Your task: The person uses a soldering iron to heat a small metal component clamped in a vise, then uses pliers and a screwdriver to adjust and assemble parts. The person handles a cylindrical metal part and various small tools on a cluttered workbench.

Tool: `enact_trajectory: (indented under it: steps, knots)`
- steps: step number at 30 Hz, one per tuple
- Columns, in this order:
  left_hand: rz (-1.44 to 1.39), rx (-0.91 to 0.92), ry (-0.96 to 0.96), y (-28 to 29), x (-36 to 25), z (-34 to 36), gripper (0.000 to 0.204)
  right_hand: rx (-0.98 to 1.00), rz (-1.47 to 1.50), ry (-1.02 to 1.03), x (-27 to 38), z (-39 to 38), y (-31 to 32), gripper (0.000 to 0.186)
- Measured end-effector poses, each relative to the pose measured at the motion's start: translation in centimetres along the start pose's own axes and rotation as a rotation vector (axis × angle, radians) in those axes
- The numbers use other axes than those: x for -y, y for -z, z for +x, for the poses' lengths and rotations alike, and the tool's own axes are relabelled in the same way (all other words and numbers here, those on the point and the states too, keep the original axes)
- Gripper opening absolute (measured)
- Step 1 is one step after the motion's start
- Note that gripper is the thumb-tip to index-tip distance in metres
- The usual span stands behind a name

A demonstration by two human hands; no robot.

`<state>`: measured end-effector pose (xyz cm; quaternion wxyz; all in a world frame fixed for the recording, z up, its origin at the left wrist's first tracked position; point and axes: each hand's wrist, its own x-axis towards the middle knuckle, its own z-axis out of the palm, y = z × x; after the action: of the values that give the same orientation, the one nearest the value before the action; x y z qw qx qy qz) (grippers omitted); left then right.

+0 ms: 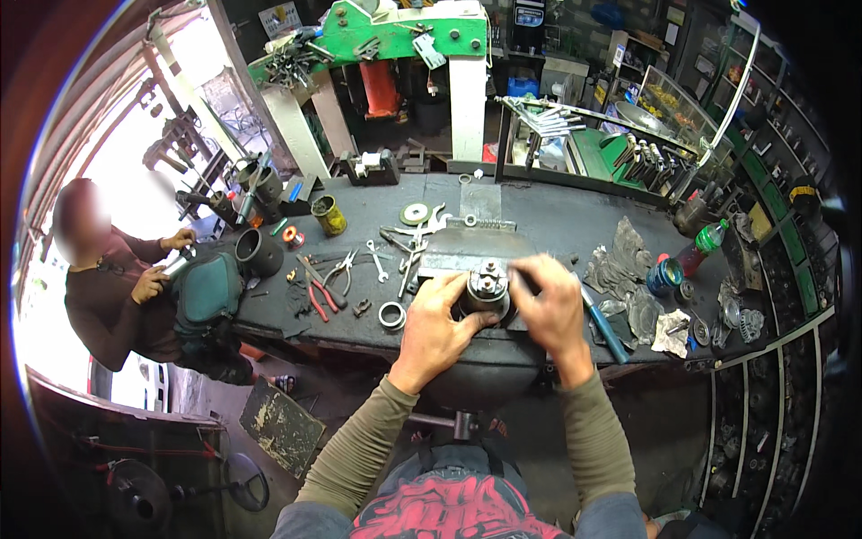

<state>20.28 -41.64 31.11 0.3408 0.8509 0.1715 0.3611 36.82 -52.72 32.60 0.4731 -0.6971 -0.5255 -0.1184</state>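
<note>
Counter (pixel 530 216): dark, matt and scuffed; we place everything by it.
Metal part (pixel 489 286): bright, round and stepped on top with small raised fittings, darker lower down; we see it at the middle of the counter's front edge, between both hands.
Left hand (pixel 435 328): wrapped around the metal part's left side, thumb across its near face.
Right hand (pixel 549 305): blurred, fingers bent beside the metal part; we cannot tell whether they pinch anything.
Steel ring (pixel 392 325): smooth, thick-walled, near the counter's front edge, left of centre.
Pliers (pixel 313 292): red-handled, on the counter's left half.
Wrench (pixel 377 261): slim, silvery, also on the counter's left half.
Blue tube (pixel 606 328): straight, right of centre at the counter's front edge.
Gray sheets (pixel 628 251): limp and crumpled, on the counter's right half.
Bottle (pixel 705 247): clear-walled, green-topped, red below, toward the counter's right end.
</note>
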Motion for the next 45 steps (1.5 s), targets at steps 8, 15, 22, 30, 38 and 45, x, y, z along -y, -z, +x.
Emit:
enact_trajectory:
  steps: [8, 15, 22, 30, 38, 45]
  knots:
    - [0.006, 0.002, 0.038, -0.1, -0.3, 0.1, 0.058, 0.122, 0.087, -0.112, -0.4, -1.8, 2.3, 0.015]
    - [-0.02, 0.062, 0.072, 0.0, -0.5, 0.4, 0.057, 0.164, -0.002, 0.002, -1.6, -1.9, 1.3, 0.019]
    - [0.028, 0.02, 0.046, -0.4, -0.9, 0.5, 0.05, 0.177, 0.093, 0.028, -1.6, -2.7, 3.1, 0.028]
    - [0.008, 0.031, 0.073, -0.6, -0.3, -0.1, 0.056, 0.1, -0.208, 0.233, -3.3, -1.8, 2.8, 0.037]
    - [0.029, 0.017, 0.098, -0.9, -0.4, -0.1, 0.057, -0.045, -0.186, -0.078, -6.4, -2.1, 3.2, 0.033]
    - [0.134, -0.014, 0.046, -1.1, -1.1, 0.2, 0.055, 0.096, -0.133, -0.597, -18.7, -10.8, 2.2, 0.023]
